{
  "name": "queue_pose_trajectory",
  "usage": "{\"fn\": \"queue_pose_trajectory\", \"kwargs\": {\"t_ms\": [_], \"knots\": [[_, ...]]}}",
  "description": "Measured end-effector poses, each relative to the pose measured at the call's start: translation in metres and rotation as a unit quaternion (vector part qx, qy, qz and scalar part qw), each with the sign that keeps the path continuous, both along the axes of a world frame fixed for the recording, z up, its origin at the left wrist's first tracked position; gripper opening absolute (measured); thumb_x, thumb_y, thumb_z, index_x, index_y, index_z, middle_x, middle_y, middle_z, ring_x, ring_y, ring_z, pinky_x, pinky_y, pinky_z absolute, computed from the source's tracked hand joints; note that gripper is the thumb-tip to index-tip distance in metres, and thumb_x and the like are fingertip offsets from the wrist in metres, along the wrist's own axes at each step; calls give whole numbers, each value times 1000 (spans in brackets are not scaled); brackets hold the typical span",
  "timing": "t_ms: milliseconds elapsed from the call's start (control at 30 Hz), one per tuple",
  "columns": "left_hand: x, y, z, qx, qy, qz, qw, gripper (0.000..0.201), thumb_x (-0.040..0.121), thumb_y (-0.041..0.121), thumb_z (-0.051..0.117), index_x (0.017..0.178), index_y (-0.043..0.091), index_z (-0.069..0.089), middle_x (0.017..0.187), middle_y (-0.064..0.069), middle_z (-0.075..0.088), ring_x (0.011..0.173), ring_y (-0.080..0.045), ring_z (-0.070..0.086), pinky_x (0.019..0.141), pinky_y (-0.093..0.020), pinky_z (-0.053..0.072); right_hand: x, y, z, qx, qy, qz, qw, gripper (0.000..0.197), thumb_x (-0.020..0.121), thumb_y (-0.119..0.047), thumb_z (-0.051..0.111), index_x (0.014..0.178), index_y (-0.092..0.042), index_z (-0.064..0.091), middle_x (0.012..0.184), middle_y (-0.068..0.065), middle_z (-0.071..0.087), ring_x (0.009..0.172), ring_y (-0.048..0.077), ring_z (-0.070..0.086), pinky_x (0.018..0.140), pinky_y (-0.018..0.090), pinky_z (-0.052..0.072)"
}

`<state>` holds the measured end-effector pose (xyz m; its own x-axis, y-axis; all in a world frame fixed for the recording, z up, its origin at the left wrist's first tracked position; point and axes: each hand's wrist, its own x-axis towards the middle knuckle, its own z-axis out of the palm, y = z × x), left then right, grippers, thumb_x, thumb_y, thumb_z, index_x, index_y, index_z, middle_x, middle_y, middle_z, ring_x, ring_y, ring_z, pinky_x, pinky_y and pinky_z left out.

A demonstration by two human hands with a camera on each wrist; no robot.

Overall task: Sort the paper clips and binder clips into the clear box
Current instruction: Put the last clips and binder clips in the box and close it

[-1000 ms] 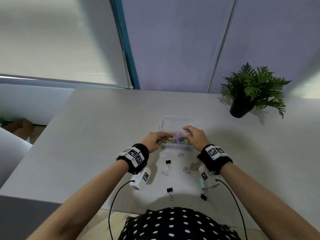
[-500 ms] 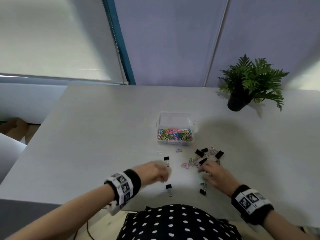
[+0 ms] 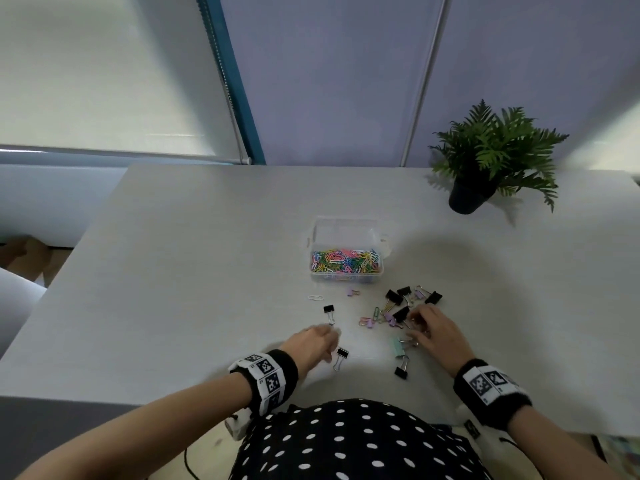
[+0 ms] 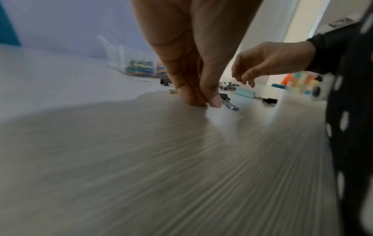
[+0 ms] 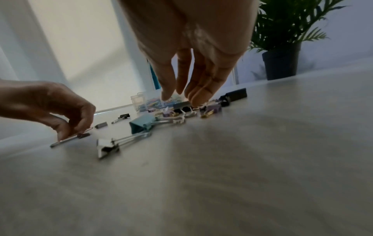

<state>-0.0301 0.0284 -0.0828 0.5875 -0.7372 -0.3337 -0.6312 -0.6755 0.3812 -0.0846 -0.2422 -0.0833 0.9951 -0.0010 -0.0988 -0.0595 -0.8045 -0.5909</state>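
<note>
My left hand (image 3: 313, 342) has its fingertips bunched on the grey table (image 3: 207, 271), just beside a small black binder clip (image 3: 341, 356); grip unclear. Right hand (image 3: 438, 332) fingers loosely spread over the binder clip pile (image 3: 403, 306), touching it. Clear plastic box (image 3: 346, 261) of coloured paper clips sits beyond.

- A pale grey wood-grain table (image 3: 194, 258) fills the lower middle of the head view.
- A clear plastic box (image 3: 346, 233), its near half full of coloured paper clips, stands at centre.
- A white paper clip (image 3: 315, 297) lies just below-left of it.
- Black, lilac and mint binder clips (image 3: 394, 298) lie scattered below-right.
- A dark-potted green fern (image 3: 467, 199) stands at upper right.
</note>
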Motion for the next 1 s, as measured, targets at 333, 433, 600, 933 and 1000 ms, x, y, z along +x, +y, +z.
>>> {"fn": "queue_pose_trajectory", "kwargs": {"t_ms": [333, 433, 600, 933, 1000], "knots": [[11, -1, -6, -60, -24, 89, 994, 21, 84, -3, 48, 67, 6, 58, 80, -11, 53, 70, -17, 55, 63, -18, 41, 56, 37, 4, -129, 18, 169, 977, 28, 87, -9, 53, 115, -10, 55, 117, 9, 54, 113, 23, 46, 83, 25, 39], [22, 4, -1, -89, 24, 51, 994, 15, 87, -2, 52, 92, 5, 65, 98, -2, 55, 76, -5, 55, 73, -6, 42, 67, 34, 4, -161, 69, 196, 965, 28, 85, -4, 52, 112, -13, 51, 115, 8, 50, 111, 22, 43, 79, 30, 43], [36, 1, 5, -58, -49, 3, 997, 16, 93, 13, 47, 102, 13, 60, 109, -3, 53, 84, -13, 61, 81, -28, 52, 76, 34, 0, -190, 109, 213, 952, 17, 81, -4, 56, 94, -15, 52, 105, 6, 49, 101, 23, 46, 71, 32, 41], [31, -11, -3, -31, -49, -79, 995, 26, 80, 5, 65, 100, 20, 56, 103, -2, 51, 81, -14, 61, 68, -27, 53, 76, 36, 9, -74, 137, 125, 980, 18, 77, -8, 61, 76, -21, 48, 96, 10, 55, 94, 23, 52, 80, 34, 43], [30, -13, -3, -30, -58, -96, 993, 15, 80, 8, 66, 89, 18, 59, 95, -2, 52, 79, -15, 61, 67, -29, 56, 73, 35, 11, -3, 113, 65, 992, 36, 75, -3, 60, 61, -28, 38, 81, 6, 56, 82, 21, 54, 71, 29, 41]]}}
